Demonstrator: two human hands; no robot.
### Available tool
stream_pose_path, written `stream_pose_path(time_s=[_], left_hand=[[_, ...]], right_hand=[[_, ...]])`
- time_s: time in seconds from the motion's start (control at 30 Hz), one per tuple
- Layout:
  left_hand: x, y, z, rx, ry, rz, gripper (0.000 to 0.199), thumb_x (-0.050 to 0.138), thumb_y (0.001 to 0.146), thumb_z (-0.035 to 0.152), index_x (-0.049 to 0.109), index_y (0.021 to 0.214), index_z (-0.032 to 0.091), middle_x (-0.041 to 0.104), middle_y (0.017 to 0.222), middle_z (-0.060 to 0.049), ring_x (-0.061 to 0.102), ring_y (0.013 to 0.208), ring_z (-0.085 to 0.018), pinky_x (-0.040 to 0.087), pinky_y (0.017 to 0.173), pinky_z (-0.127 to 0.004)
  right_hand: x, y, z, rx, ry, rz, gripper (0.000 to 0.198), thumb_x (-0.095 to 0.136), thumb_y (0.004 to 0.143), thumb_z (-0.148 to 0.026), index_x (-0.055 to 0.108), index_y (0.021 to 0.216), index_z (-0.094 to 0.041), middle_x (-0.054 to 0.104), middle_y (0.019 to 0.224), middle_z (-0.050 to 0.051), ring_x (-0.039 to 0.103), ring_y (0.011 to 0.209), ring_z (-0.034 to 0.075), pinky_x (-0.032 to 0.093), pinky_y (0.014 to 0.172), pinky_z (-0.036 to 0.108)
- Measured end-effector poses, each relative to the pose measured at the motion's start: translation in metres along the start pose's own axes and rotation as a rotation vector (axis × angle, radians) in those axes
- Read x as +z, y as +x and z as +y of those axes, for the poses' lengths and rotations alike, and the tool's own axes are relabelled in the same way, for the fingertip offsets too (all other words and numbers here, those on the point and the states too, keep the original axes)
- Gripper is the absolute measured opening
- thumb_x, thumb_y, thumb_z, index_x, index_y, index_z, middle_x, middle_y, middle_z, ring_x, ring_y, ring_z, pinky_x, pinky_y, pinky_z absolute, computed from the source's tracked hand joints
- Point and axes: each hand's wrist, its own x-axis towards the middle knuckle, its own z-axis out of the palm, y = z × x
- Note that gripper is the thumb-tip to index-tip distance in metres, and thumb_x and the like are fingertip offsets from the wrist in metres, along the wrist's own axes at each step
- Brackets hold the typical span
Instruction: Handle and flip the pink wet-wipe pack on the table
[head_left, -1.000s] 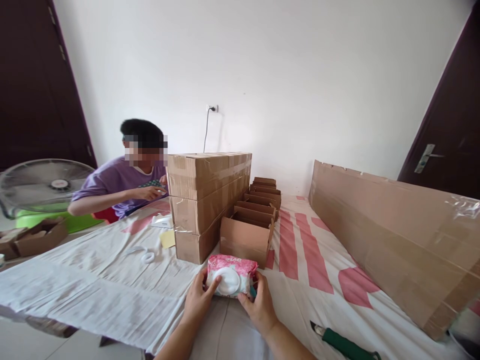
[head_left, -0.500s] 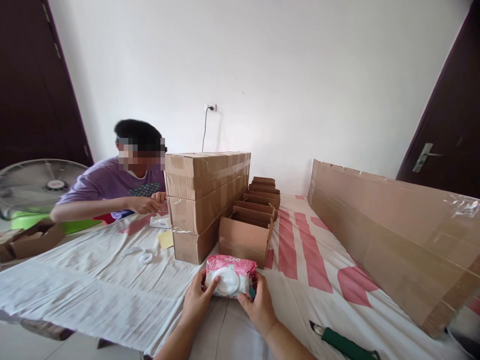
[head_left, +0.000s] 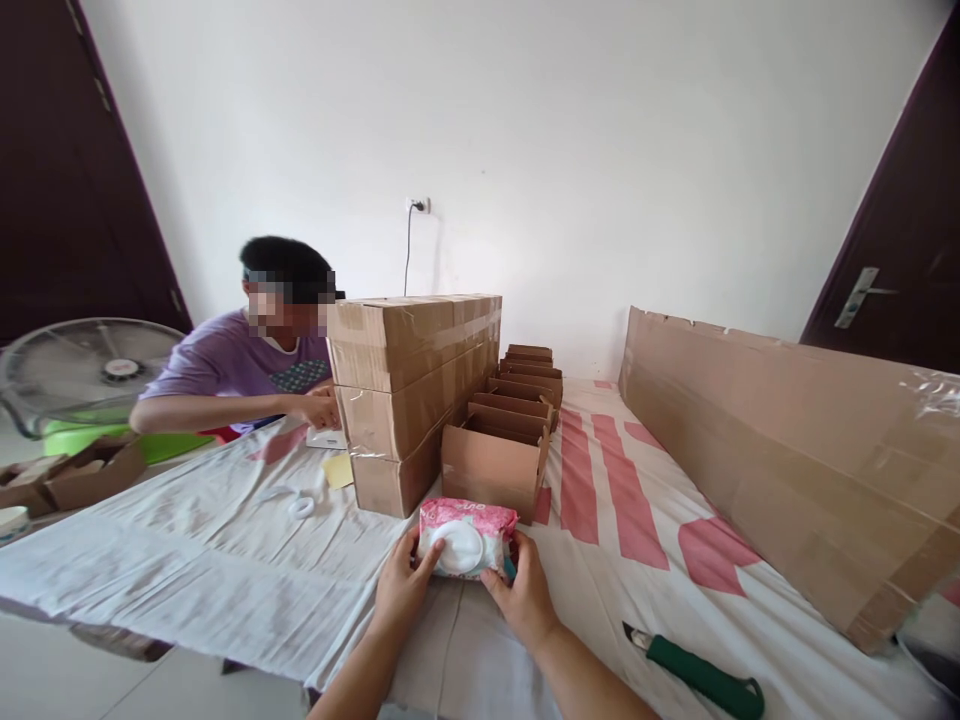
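Observation:
Between my two hands is a pack of wet wipes [head_left: 472, 535], pink and white with a white oval lid. My left hand [head_left: 406, 585] grips its left end, thumb resting near the lid. Its right end is held by my right hand [head_left: 525, 595], with the thumb at the lower front. The pack sits low over the cloth, right in front of an open cardboard box [head_left: 487, 475]. I cannot tell whether it touches the cloth. Behind that box, several more open boxes run in a row toward the wall.
A stack of taped cartons [head_left: 394, 420] stands left of the row. A green-handled knife [head_left: 701, 675] lies at the right front. A long cardboard panel [head_left: 772, 450] stands along the right side. Across the table, a person in a purple shirt [head_left: 225, 365] works beside a fan [head_left: 112, 370].
The view has shifted slightly. My hands keep hold of the wipes pack, which appears a little higher in the picture. The other person's hands have moved closer to the carton stack.

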Motion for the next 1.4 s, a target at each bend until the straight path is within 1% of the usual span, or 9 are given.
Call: stream_pose_path(time_s=[0.1, 0.3, 0.53, 0.6, 0.77, 0.93, 1.03, 1.2, 1.4], left_hand=[[0.0, 0.0, -0.002, -0.003, -0.014, -0.006, 0.061, 0.056, 0.072, 0.065, 0.065, 0.108, 0.017, 0.071, 0.09, -0.006, 0.064, 0.081, -0.026, 0.052, 0.076, -0.04], [0.0, -0.002, -0.007, -0.01, -0.099, -0.042, 0.064, 0.06, 0.073, 0.062, 0.058, 0.118, 0.016, 0.069, 0.11, -0.011, 0.067, 0.095, -0.028, 0.054, 0.081, -0.04], [0.001, -0.005, -0.002, 0.054, -0.188, -0.148, 0.06, 0.067, 0.072, 0.05, 0.055, 0.124, 0.022, 0.065, 0.122, -0.008, 0.068, 0.098, -0.024, 0.056, 0.084, -0.036], [0.002, -0.006, -0.001, 0.052, -0.154, -0.158, 0.062, 0.068, 0.071, 0.047, 0.054, 0.126, 0.022, 0.066, 0.122, -0.008, 0.067, 0.1, -0.025, 0.056, 0.086, -0.037], [0.003, -0.006, 0.001, 0.022, -0.039, -0.132, 0.066, 0.066, 0.07, 0.046, 0.053, 0.131, 0.023, 0.068, 0.118, -0.008, 0.067, 0.1, -0.026, 0.056, 0.082, -0.037], [0.006, -0.005, -0.002, 0.016, -0.035, -0.082, 0.067, 0.059, 0.072, 0.049, 0.05, 0.131, 0.018, 0.061, 0.13, -0.013, 0.066, 0.103, -0.026, 0.056, 0.078, -0.035], [0.006, -0.003, -0.003, 0.004, -0.016, -0.086, 0.06, 0.058, 0.072, 0.046, 0.055, 0.126, 0.019, 0.068, 0.118, -0.011, 0.069, 0.097, -0.026, 0.056, 0.077, -0.035], [0.003, -0.003, -0.003, -0.013, 0.005, -0.116, 0.052, 0.057, 0.074, 0.041, 0.061, 0.122, 0.022, 0.076, 0.095, -0.004, 0.069, 0.069, -0.021, 0.055, 0.073, -0.035], [0.003, -0.001, -0.005, 0.005, -0.033, -0.122, 0.049, 0.053, 0.075, 0.04, 0.062, 0.119, 0.021, 0.076, 0.102, -0.005, 0.07, 0.093, -0.025, 0.055, 0.078, -0.035]], right_hand=[[0.001, 0.0, 0.001, -0.01, -0.022, 0.027, 0.052, 0.069, 0.076, -0.033, 0.051, 0.122, -0.017, 0.065, 0.108, 0.013, 0.066, 0.099, 0.027, 0.056, 0.085, 0.039], [-0.001, 0.0, -0.002, -0.02, -0.037, 0.043, 0.042, 0.064, 0.082, -0.039, 0.053, 0.117, -0.018, 0.067, 0.1, 0.011, 0.067, 0.09, 0.025, 0.058, 0.078, 0.037], [-0.006, 0.003, -0.01, -0.095, -0.055, 0.054, 0.028, 0.049, 0.091, -0.031, 0.051, 0.117, -0.02, 0.063, 0.099, 0.01, 0.065, 0.089, 0.023, 0.057, 0.078, 0.038], [-0.005, 0.003, -0.009, -0.1, -0.062, 0.075, 0.031, 0.051, 0.089, -0.029, 0.05, 0.119, -0.02, 0.063, 0.099, 0.009, 0.064, 0.088, 0.023, 0.057, 0.078, 0.039], [0.0, 0.001, -0.002, -0.104, -0.092, 0.089, 0.056, 0.061, 0.077, -0.021, 0.043, 0.13, -0.019, 0.059, 0.11, 0.012, 0.061, 0.102, 0.027, 0.055, 0.087, 0.044], [0.006, -0.001, 0.009, -0.064, -0.094, 0.09, 0.056, 0.057, 0.077, -0.018, 0.043, 0.131, -0.02, 0.059, 0.118, 0.014, 0.06, 0.11, 0.029, 0.053, 0.093, 0.046], [0.008, -0.001, 0.015, -0.038, -0.095, 0.083, 0.048, 0.051, 0.082, -0.018, 0.046, 0.13, -0.02, 0.061, 0.119, 0.014, 0.061, 0.11, 0.028, 0.053, 0.093, 0.044], [0.006, 0.002, 0.019, -0.011, -0.1, 0.071, 0.044, 0.046, 0.083, -0.016, 0.053, 0.126, -0.02, 0.065, 0.117, 0.013, 0.063, 0.108, 0.026, 0.054, 0.092, 0.042], [0.005, 0.001, 0.016, -0.036, -0.093, 0.066, 0.049, 0.05, 0.079, -0.015, 0.051, 0.127, -0.02, 0.064, 0.118, 0.013, 0.063, 0.109, 0.026, 0.054, 0.092, 0.042]])
